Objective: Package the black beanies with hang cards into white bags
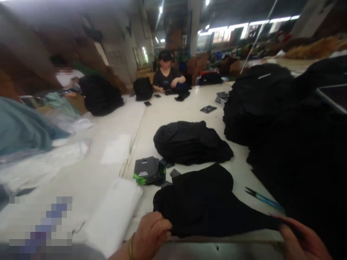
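Observation:
A black garment [200,202] lies spread at the near edge of the white table, drawn out between my two hands. My left hand [151,231] is closed on its left lower edge, and a bangle shows at the wrist. On the right, my right hand [300,234] pinches the narrow end of the cloth between thumb and fingers. Just behind the garment sits a stack of black printed cards [148,169] with green edges. A pair of blue-handled thread snips [264,199] rests to the right of the cloth.
A folded black pile [189,141] lies beyond the garment. Large black garment heaps [257,101] line the right side. White packets [114,213] and grey-blue cloth [24,124] lie left. One person [168,76] sits at the table's far end, another [67,77] at far left.

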Available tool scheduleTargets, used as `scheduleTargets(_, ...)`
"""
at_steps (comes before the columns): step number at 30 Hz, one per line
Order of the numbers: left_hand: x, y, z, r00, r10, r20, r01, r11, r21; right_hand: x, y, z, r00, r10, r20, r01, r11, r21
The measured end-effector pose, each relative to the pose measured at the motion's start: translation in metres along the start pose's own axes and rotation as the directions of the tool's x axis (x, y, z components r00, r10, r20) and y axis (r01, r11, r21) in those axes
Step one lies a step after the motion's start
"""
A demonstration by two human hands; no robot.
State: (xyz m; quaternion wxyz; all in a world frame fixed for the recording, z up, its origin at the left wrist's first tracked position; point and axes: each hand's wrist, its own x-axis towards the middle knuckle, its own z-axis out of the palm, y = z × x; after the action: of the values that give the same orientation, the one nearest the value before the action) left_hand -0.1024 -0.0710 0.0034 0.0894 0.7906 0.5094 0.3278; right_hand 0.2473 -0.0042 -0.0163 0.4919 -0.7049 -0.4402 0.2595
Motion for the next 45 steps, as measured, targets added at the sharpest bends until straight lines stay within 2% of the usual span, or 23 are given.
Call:
scheduleTargets(2,-0.042,0.016,0.018,0.974,-0.211,0.084,0.218,0.972,-0.084,-0.028,0.019,-0.010,0.993,0.118,-0.028,-0.119,0.992,-0.051)
scheduleTargets(4,-0.064,0.025,0.029,0.892,-0.426,0.153,0.446,0.882,-0.148,-0.039,0.030,-0.009,0.991,0.130,-0.023,-0.131,0.988,-0.077)
scheduleTargets(6,-0.066,0.025,0.034,0.800,-0.575,0.170,0.599,0.781,-0.177,-0.031,0.033,0.004,0.998,0.052,-0.024,-0.054,0.994,-0.098)
scheduleTargets(9,-0.050,0.010,0.035,0.714,-0.691,0.111,0.697,0.689,-0.196,0.002,0.028,0.042,0.982,-0.183,0.040,0.187,0.967,-0.170)
scheduleTargets(13,-0.040,-0.016,0.039,0.601,-0.796,0.071,0.793,0.582,-0.183,0.028,0.013,0.100,0.843,-0.456,0.286,0.525,0.815,-0.246)
scheduleTargets(16,-0.052,-0.017,0.042,0.543,-0.836,0.082,0.830,0.520,-0.202,0.010,0.010,0.113,0.698,-0.598,0.394,0.706,0.666,-0.241)
scheduleTargets(19,-0.064,-0.008,0.044,0.550,-0.831,0.079,0.826,0.527,-0.201,-0.007,0.027,0.097,0.421,-0.633,0.650,0.859,0.508,-0.061)
scheduleTargets(20,-0.066,-0.006,0.044,0.561,-0.824,0.081,0.822,0.542,-0.175,-0.007,0.035,0.089,0.351,-0.597,0.721,0.874,0.485,-0.024)
scheduleTargets(21,-0.067,-0.005,0.045,0.571,-0.816,0.086,0.818,0.557,-0.141,-0.003,0.045,0.081,0.339,-0.553,0.761,0.876,0.482,-0.040)
scheduleTargets(25,-0.066,-0.013,0.043,0.621,-0.775,0.115,0.783,0.620,-0.050,0.019,0.066,0.059,0.573,-0.496,0.652,0.797,0.523,-0.302)
scheduleTargets(27,-0.061,-0.017,0.038,0.651,-0.755,0.075,0.759,0.648,-0.060,0.006,0.059,0.055,0.575,-0.568,0.588,0.806,0.518,-0.288)
scheduleTargets(29,-0.050,-0.018,0.032,0.675,-0.737,0.025,0.736,0.672,-0.083,-0.027,0.045,0.056,0.475,-0.667,0.573,0.864,0.477,-0.161)
scheduleTargets(30,-0.042,-0.016,0.030,0.694,-0.719,0.029,0.718,0.689,-0.099,-0.049,0.037,0.058,0.381,-0.704,0.599,0.898,0.435,-0.060)
scheduleTargets(32,-0.018,-0.011,0.032,0.765,-0.634,0.114,0.644,0.752,-0.139,-0.095,0.023,0.067,0.138,-0.709,0.691,0.924,0.344,0.169)
scheduleTargets(33,-0.004,-0.008,0.036,0.810,-0.557,0.181,0.583,0.796,-0.163,-0.115,0.019,0.073,0.068,-0.685,0.726,0.915,0.333,0.228)
scheduleTargets(34,0.010,-0.005,0.042,0.849,-0.464,0.253,0.513,0.838,-0.184,-0.131,0.016,0.080,0.058,-0.666,0.743,0.905,0.350,0.243)
scheduleTargets(35,0.023,-0.002,0.050,0.872,-0.372,0.319,0.445,0.874,-0.195,-0.143,0.015,0.086,0.092,-0.654,0.751,0.891,0.391,0.231)
scheduleTargets(38,0.049,-0.001,0.073,0.863,-0.215,0.456,0.305,0.943,-0.132,-0.154,0.020,0.097,0.309,-0.623,0.718,0.748,0.625,0.221)
scheduleTargets(40,0.054,-0.005,0.083,0.837,-0.195,0.512,0.276,0.957,-0.088,-0.145,0.024,0.095,0.513,-0.485,0.709,0.459,0.852,0.251)
scheduleTargets(41,0.054,-0.009,0.085,0.826,-0.188,0.532,0.275,0.958,-0.088,-0.138,0.026,0.092,0.629,-0.339,0.700,0.214,0.941,0.263)
scheduleTargets(42,0.053,-0.012,0.085,0.817,-0.176,0.549,0.278,0.955,-0.107,-0.129,0.028,0.088,0.713,-0.152,0.684,-0.061,0.959,0.278)
scheduleTargets(43,0.052,-0.015,0.085,0.812,-0.164,0.560,0.286,0.949,-0.136,-0.119,0.029,0.085,0.745,0.033,0.666,-0.306,0.905,0.296)
scheduleTargets(45,0.048,-0.020,0.085,0.810,-0.160,0.565,0.308,0.935,-0.177,-0.099,0.029,0.080,0.711,0.265,0.651,-0.582,0.741,0.334)
